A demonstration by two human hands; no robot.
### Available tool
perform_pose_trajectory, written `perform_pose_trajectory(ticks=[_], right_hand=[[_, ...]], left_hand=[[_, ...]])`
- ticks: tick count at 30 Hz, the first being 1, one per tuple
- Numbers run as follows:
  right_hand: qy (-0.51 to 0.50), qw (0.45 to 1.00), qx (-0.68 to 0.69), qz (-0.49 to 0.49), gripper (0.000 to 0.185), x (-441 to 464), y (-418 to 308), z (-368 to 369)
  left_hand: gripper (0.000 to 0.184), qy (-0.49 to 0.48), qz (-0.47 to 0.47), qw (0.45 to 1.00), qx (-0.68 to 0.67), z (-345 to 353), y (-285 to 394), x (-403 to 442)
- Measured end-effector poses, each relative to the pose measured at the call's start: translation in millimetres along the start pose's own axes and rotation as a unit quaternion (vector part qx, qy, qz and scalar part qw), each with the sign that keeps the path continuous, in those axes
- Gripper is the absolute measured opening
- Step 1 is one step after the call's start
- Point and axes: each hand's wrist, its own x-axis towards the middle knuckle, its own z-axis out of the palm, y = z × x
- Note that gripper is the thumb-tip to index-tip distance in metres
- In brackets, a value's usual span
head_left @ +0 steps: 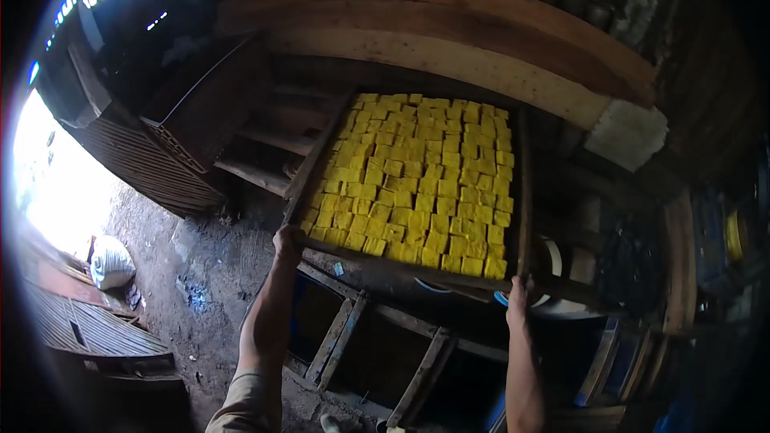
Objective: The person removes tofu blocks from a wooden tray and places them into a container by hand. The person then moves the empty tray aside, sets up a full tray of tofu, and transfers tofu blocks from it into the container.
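A wooden tray [524, 192] with raised edges is filled with rows of square yellow blocks [417, 184] that look like tofu. My left hand [289, 239] is closed around its near left corner. At the near right corner, my right hand [520, 287] grips the wood, with the fingers partly hidden behind the edge. The tray's far part lies over wooden slats, and its near edge is above a dark wooden framework. Whether the tray rests on the slats or is held clear of them, I cannot tell.
Long planks [449, 40] stand behind the tray. Below it is a wooden frame [417, 377] with dark openings. Ribbed racks [152, 164] lean at left, and a white sack [111, 262] sits on the floor near the bright opening. A white round rim [553, 261] shows at right.
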Motion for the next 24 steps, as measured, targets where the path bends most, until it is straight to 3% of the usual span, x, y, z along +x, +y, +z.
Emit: perform_pose_trajectory(ticks=[2,4,5,6,7,9,10,12,14,15,16,17,18,19,20,21,23,24], right_hand=[[-0.058,0.998,0.028,0.018,0.029,3,-20,-8],[-0.025,0.999,0.019,-0.006,0.021,20,-25,-26],[-0.018,1.000,0.006,-0.013,0.021,13,-32,-46],[-0.009,1.000,-0.001,-0.030,0.020,11,-40,-68],[-0.013,0.999,-0.030,-0.026,0.023,6,-33,-96],[-0.020,0.998,-0.057,-0.009,0.030,-24,1,-159],[-0.021,0.999,-0.049,0.006,0.035,-51,20,-185],[-0.097,0.983,-0.115,0.104,0.040,-121,35,-246],[-0.120,0.984,0.063,0.111,0.048,-196,58,-280],[-0.125,0.975,0.093,0.160,0.064,-228,17,-269],[-0.093,0.969,0.052,0.222,0.067,-208,36,-264],[-0.175,0.973,-0.068,0.135,0.067,-216,55,-272],[-0.233,0.951,-0.201,0.023,0.072,-227,64,-272],[-0.259,0.913,-0.302,-0.092,0.080,-239,70,-269],[-0.177,0.934,-0.309,-0.045,0.080,-258,79,-261],[-0.078,0.961,-0.259,0.059,0.080,-285,86,-255],[0.038,0.963,-0.216,0.158,0.079,-321,87,-245],[0.075,0.955,-0.207,0.199,0.079,-353,90,-255]], left_hand=[[0.008,-0.038,-0.013,0.998,-0.054,-17,-4,-10],[0.009,-0.088,0.010,0.996,0.007,-39,-14,-37],[0.014,-0.121,-0.001,0.991,-0.050,-31,-4,-105],[0.015,-0.165,-0.010,0.984,0.070,-56,-22,-122],[0.012,-0.206,-0.045,0.977,0.031,-73,-30,-153],[0.030,-0.278,-0.124,0.952,-0.038,-106,-47,-217],[0.045,-0.323,-0.144,0.935,0.025,-146,-61,-224],[0.044,-0.309,-0.226,0.923,0.040,-192,-36,-272],[0.055,-0.379,-0.327,0.863,0.066,-243,-18,-276],[0.053,-0.364,-0.270,0.890,0.052,-231,-15,-251],[0.051,-0.348,-0.282,0.892,0.064,-202,-3,-227],[0.051,-0.332,-0.293,0.893,0.075,-172,9,-204],[0.050,-0.326,-0.364,0.865,0.112,-137,14,-183],[0.047,-0.292,-0.262,0.893,0.222,-143,-12,-170],[0.046,-0.253,-0.151,0.901,0.319,-148,-35,-163],[0.048,-0.243,-0.130,0.897,0.345,-157,-42,-166],[0.052,-0.195,-0.089,0.891,0.401,-150,-48,-171],[0.053,-0.235,-0.118,0.889,0.375,-155,-54,-185]])
